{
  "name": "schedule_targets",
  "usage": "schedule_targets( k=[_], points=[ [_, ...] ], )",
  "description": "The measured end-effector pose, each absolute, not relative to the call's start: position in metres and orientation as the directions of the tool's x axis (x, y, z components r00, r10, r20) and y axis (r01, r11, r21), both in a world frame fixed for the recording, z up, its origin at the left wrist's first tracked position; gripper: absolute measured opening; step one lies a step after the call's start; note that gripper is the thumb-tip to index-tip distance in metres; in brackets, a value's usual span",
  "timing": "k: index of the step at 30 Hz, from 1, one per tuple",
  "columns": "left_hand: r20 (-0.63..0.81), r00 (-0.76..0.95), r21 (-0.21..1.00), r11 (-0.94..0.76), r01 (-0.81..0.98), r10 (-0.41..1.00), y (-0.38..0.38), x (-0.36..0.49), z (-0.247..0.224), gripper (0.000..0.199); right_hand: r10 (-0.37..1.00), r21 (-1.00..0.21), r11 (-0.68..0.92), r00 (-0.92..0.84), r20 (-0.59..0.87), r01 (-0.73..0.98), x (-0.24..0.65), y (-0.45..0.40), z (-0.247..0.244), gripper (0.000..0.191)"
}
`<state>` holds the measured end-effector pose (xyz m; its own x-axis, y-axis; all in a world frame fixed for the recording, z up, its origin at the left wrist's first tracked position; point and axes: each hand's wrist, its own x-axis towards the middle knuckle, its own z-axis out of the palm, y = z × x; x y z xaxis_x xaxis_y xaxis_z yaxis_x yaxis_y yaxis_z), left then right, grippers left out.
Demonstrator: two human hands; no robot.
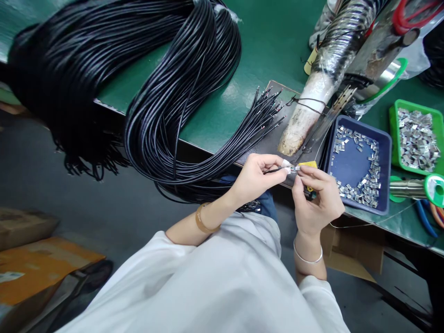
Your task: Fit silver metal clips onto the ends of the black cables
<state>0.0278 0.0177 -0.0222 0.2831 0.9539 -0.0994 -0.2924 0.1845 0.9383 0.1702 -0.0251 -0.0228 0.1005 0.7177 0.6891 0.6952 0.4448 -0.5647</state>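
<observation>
- The left hand (265,173) has its thumb and forefinger pinched together on a black cable (275,170), near its end.
- The small metal connector (295,169) is at that cable's end, between the two hands, above the near edge of the green workbench (270,41).
- The right hand (317,194) has its fingertips at the connector's other side; whether they are clamped on it, I cannot tell.
- The blue tray (350,162), just beside the right hand, holds small silvery metal shells (369,190), strewn along its sides with the middle of its floor bare.
- The green tray (394,138), beyond it, is heaped with similar metal pieces (419,141) covering most of its floor.
- A spool of silvery wire (407,188) with green ends lies near both trays.
- A large bundle of black cables (166,106) loops over the bench, its free ends fanned toward the exhaust duct (308,111).
- Below the bench stands an open cardboard box (357,249); its contents are hidden.
</observation>
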Motion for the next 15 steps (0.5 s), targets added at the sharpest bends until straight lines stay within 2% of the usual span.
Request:
schedule_targets(
  k=[15],
  points=[
    [-0.076,0.248,0.958,0.14,-0.251,0.966,0.0182,0.0274,-0.0233,0.009,0.712,-0.488,0.434,0.044,0.701,0.757,0.1693,-0.0258,-0.0177,0.017]
  ],
)
